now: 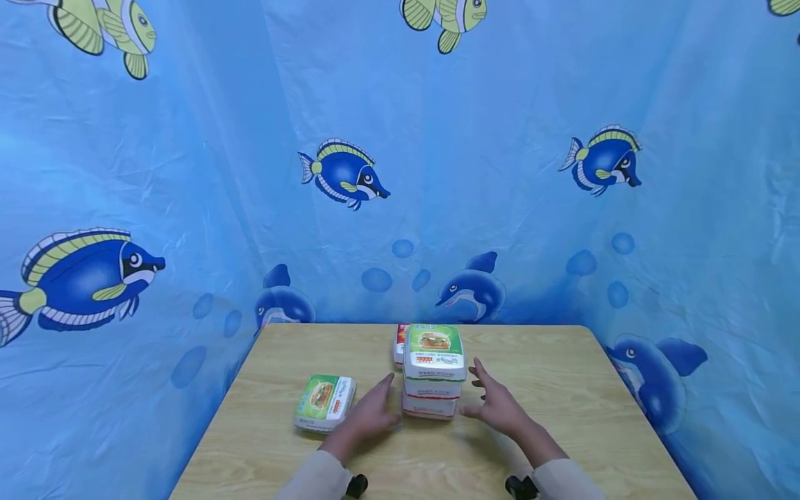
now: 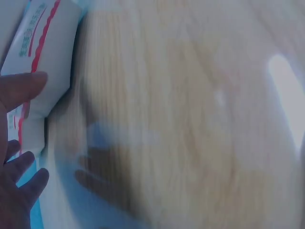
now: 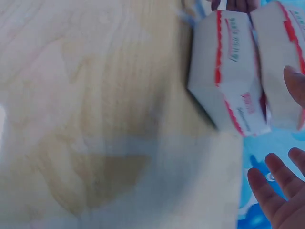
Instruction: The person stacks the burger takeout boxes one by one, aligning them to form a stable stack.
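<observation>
A stack of burger boxes (image 1: 432, 389) stands on the wooden table, with a green-lidded box (image 1: 434, 351) on top and red-edged white boxes under it. My left hand (image 1: 370, 414) is at the stack's left side, fingers extended. On the other side, my right hand (image 1: 498, 408) is held with fingers spread and a gap to the boxes. The left wrist view shows my thumb (image 2: 28, 88) in front of a white box (image 2: 55, 57); contact is unclear. In the right wrist view, spread fingers (image 3: 267, 191) are apart from the red-edged boxes (image 3: 236, 71).
A single green-lidded burger box (image 1: 323, 403) lies left of my left hand. Behind the stack, a red-topped box (image 1: 398, 351) is partly hidden. The table (image 1: 537, 361) backs onto a blue curtain (image 1: 500, 104) printed with fish and dolphins.
</observation>
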The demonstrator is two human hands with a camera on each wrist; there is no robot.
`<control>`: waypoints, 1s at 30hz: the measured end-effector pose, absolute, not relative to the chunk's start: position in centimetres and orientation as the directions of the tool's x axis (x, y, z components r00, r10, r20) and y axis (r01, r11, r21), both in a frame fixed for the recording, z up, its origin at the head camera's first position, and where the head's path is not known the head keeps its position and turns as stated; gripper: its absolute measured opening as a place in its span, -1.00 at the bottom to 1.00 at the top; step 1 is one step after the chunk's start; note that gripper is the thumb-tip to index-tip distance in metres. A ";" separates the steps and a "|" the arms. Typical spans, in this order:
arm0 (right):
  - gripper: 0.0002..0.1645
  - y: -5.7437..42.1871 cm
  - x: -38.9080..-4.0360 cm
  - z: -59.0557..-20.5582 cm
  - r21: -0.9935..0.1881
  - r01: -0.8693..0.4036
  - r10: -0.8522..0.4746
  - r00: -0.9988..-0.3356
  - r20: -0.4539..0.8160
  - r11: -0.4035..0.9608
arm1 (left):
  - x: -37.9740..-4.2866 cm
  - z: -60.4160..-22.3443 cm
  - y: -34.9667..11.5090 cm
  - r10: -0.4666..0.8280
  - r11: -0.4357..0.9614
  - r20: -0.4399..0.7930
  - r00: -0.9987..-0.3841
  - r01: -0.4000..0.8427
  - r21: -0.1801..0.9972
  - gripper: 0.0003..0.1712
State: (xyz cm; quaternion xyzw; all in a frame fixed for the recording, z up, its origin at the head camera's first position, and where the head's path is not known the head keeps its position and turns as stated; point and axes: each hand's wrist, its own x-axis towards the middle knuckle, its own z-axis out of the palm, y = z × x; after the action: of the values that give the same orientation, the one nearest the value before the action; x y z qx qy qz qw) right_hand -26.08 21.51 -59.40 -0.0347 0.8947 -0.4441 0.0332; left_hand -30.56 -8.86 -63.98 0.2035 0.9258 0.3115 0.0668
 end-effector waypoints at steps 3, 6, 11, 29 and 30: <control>0.29 21.0 -26.5 -60.7 -0.821 -0.006 -0.095 -0.994 -0.058 0.570 | -30.7 -64.7 -8.2 0.420 0.701 0.007 -0.907 0.329 0.633 0.13; 0.21 20.3 -26.6 -61.9 -0.824 -0.009 -0.121 -0.990 -0.072 0.567 | -30.5 -65.1 -7.5 0.416 0.677 0.017 -0.909 0.322 0.662 0.15; 0.05 19.7 -26.5 -63.2 -0.827 -0.092 -0.181 -0.983 -0.012 0.555 | -29.4 -64.9 -6.5 0.447 0.627 0.042 -0.894 0.346 0.698 0.12; 0.15 19.6 -25.3 -61.8 -0.850 -0.078 -0.099 -0.995 0.031 0.522 | -28.7 -63.7 -5.7 0.364 0.615 0.051 -0.930 0.281 0.737 0.15; 0.13 19.5 -25.3 -61.8 -0.851 -0.077 -0.098 -0.995 0.030 0.520 | -28.7 -63.5 -5.7 0.367 0.606 0.060 -0.928 0.288 0.742 0.13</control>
State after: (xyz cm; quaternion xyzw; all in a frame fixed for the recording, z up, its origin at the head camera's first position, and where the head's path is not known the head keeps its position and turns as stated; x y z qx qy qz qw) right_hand -25.25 19.52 -61.83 -0.0502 0.8717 -0.4874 0.0106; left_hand -28.73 -5.68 -63.55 0.1831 0.8947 0.4045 0.0492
